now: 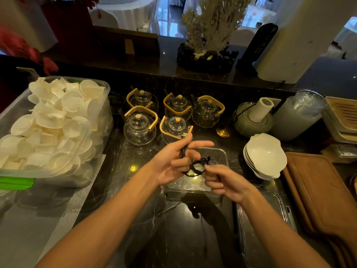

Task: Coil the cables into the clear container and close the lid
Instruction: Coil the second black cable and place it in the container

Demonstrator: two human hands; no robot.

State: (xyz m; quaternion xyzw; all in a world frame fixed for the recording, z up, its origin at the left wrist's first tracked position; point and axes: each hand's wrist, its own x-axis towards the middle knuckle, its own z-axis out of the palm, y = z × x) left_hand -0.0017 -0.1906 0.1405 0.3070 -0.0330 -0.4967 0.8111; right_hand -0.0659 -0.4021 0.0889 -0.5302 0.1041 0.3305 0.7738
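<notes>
Both hands over clear container (pixel 222 153) on dark tabletop (pixel 170 229). Left hand (pixel 170 163): thumb and fingers pinched on black cable (pixel 197 167) strands, index finger stretched out toward right. Right hand (pixel 222 182): fingers curled, tips pinching small cable coil. Coil held between hands, just above open container. Lid (pixel 262 227) flat on tabletop, near right of container, under right forearm. Glass teapots (pixel 173 115) behind hands. White bowls (pixel 264 155) stacked right of container. Big tub (pixel 54 132) of white cups at left.
</notes>
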